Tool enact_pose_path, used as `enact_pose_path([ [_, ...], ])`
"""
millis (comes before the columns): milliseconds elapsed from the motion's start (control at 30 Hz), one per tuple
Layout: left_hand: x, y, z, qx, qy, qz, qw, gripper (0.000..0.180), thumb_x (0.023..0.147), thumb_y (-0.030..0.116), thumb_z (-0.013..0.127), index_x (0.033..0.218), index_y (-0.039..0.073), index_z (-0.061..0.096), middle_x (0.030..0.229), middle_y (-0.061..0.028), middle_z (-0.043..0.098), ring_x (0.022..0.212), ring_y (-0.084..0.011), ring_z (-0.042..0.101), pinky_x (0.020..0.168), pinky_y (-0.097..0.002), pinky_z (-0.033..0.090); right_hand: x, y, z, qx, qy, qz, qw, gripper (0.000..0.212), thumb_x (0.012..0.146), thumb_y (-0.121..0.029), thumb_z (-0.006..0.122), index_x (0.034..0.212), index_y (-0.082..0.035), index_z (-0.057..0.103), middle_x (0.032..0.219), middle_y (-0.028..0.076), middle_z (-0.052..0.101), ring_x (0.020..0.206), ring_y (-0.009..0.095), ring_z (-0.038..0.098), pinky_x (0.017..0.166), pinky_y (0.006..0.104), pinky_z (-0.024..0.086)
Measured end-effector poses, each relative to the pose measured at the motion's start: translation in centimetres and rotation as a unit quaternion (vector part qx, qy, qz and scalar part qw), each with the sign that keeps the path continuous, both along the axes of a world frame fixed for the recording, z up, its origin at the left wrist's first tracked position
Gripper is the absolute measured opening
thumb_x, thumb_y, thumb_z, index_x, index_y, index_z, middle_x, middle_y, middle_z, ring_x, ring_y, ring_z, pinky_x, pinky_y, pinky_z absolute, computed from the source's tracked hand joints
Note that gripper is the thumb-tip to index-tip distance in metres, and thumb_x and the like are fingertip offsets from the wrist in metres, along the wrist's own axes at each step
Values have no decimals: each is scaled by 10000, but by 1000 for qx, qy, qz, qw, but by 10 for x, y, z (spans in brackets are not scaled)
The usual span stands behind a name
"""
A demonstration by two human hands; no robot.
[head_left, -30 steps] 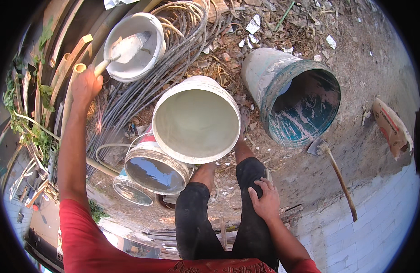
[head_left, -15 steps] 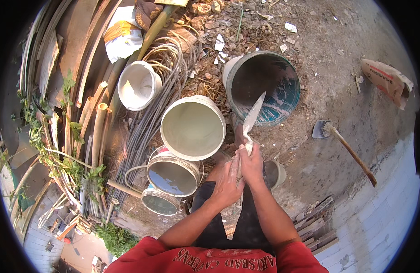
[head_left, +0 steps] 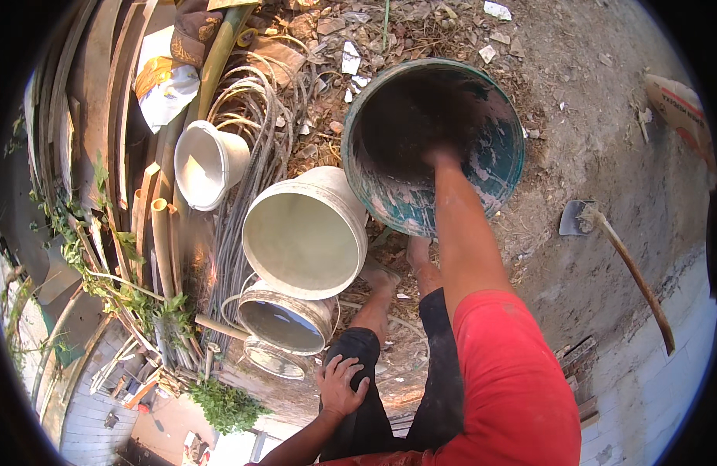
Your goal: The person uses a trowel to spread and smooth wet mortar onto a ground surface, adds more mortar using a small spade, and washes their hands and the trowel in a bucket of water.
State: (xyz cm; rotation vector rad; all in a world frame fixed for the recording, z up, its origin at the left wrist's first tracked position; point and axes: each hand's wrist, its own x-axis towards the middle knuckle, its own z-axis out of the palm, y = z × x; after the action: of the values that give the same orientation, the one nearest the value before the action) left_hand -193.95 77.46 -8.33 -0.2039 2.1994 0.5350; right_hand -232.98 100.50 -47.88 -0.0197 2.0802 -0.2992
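My right arm reaches deep into a large dark green tub (head_left: 504, 182), whose inner wall is smeared with pale residue. Inside it my right hand (head_left: 442, 155) is blurred and in shadow, so its fingers and anything in them are hidden. The trowel does not show now. My left hand (head_left: 341, 385) lies on my left knee with the fingers spread, holding nothing. Left of the tub stands a big off-white bucket (head_left: 302, 233) with cloudy liquid in it. Closer to me is a smaller bucket of water (head_left: 285, 325), beside a round pale container (head_left: 273, 359).
A white bucket (head_left: 203, 165) sits by coiled cables and pipes (head_left: 257, 147). Long boards and bamboo (head_left: 102, 101) line the left. On the right, a wooden-handled hoe (head_left: 630, 268) and a torn paper sack (head_left: 679, 113) lie on the dirt near a white wall.
Both hands were together on a trowel above the tub. They have parted: the left went down to my knee, the right forward into the tub. The trowel went out of sight.
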Motion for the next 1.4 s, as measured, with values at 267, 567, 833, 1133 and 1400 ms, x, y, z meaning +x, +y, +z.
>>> enact_pose_path([
  [267,-11,9,16,67,48,-120,989,291,813,363,698,1033,172,702,1226,35,638,1287,-239,473,1054,-479,323,62,2,221,13,167,-19,986,282,913,-270,535,993,-65,710,937,168,734,861,260,730,710,433,576],
  [567,-40,7,79,113,-40,-284,951,304,862,364,686,1004,96,716,1039,-144,703,1018,-339,654,901,-446,503,301,192,420,112,94,-492,858,423,980,-218,413,1341,-2,457,1086,247,684,956,398,689,798,503,544],
  [833,-152,19,94,-11,-39,-335,941,415,877,417,564,1051,83,738,1091,-170,707,1046,-354,663,925,-431,507,758,294,414,358,-19,-713,603,392,930,-290,525,1150,7,656,1079,178,718,981,347,702,851,440,561],
  [1133,-208,243,61,163,74,-713,677,343,839,365,625,1008,91,745,902,-161,724,845,-285,702,783,-404,538,818,315,415,241,-73,-767,590,299,901,-232,559,1077,-50,718,1098,184,707,1037,303,690,863,452,554],
  [1400,-141,689,157,75,86,-541,833,376,901,393,588,1062,75,708,1039,-229,694,1031,-400,653,898,-475,501,633,577,528,74,90,-806,580,505,925,-298,533,1349,-75,377,1148,248,659,1065,428,643,880,522,514],
])
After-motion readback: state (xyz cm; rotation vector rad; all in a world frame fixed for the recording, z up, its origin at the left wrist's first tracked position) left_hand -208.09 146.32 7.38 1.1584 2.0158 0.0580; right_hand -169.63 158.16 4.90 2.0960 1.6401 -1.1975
